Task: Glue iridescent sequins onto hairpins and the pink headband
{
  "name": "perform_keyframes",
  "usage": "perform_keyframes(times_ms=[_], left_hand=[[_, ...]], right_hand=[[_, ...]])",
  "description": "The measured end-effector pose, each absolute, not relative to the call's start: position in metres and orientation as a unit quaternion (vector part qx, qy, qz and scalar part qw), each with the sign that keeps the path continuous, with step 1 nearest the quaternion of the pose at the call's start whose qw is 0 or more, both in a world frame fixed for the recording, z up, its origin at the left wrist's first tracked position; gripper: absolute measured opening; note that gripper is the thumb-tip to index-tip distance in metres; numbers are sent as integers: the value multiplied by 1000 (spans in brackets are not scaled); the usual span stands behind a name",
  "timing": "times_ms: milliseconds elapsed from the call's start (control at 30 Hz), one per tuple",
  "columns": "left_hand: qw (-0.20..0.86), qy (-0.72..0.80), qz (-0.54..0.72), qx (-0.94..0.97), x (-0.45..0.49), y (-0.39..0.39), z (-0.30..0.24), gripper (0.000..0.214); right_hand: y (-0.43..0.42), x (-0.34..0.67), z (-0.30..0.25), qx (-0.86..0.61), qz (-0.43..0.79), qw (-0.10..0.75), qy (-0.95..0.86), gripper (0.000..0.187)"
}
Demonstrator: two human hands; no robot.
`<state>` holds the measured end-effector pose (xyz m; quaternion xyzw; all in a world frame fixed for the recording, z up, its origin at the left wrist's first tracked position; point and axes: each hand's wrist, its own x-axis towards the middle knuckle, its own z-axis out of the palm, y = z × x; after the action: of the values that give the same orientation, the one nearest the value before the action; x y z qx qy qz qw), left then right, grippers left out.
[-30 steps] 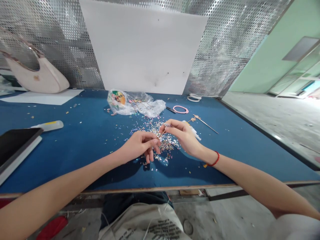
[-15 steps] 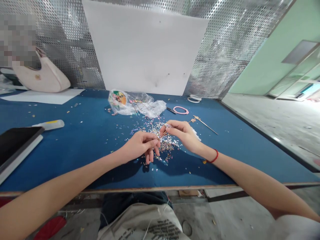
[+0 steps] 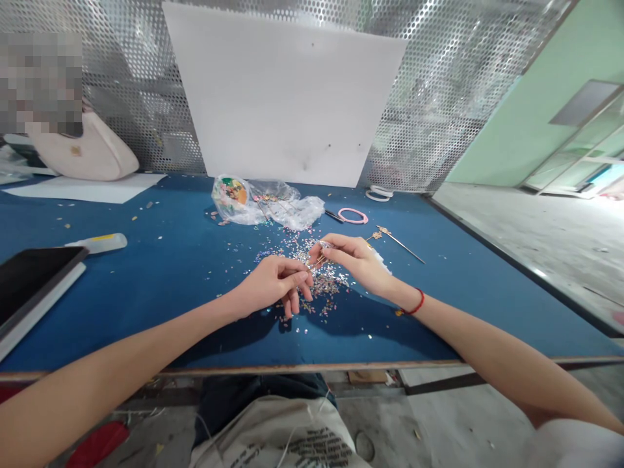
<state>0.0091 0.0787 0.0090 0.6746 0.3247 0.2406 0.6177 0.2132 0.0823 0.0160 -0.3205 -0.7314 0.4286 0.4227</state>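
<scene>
Both hands meet over a pile of tiny glittery sequins (image 3: 327, 281) on the blue table (image 3: 170, 279). My left hand (image 3: 273, 283) is closed in a pinch, its fingertips holding one end of a thin gold pin (image 3: 318, 261). My right hand (image 3: 357, 261) is also pinched, thumb and forefinger pressed on the pin's upper end, where a small shiny piece sits. A red cord bracelet (image 3: 416, 305) circles my right wrist.
A crumpled clear plastic bag (image 3: 273, 205) with colourful bits lies behind the pile. Beside it are a pink ring (image 3: 351, 215), a white ring (image 3: 378, 192) and a long gold hairpin (image 3: 398, 240). A tablet (image 3: 29, 286), a white tube (image 3: 100, 243) and a pale handbag (image 3: 80, 153) are at the left.
Hands stay nearly in place; the right hand's fingers have shifted slightly along the pin. The view has tilted a little.
</scene>
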Motion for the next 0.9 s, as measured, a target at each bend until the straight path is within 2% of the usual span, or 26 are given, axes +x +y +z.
perform_keyframes(times_ms=[200, 400, 900], left_hand=[[623, 326, 245, 668, 8, 78, 11, 21], [622, 322, 246, 670, 9, 79, 10, 20], [619, 327, 254, 668, 9, 77, 11, 20]], right_hand=[[90, 219, 8, -266, 478, 430, -719, 23], [87, 216, 8, -296, 469, 440, -706, 16], [83, 213, 11, -321, 424, 454, -715, 21]])
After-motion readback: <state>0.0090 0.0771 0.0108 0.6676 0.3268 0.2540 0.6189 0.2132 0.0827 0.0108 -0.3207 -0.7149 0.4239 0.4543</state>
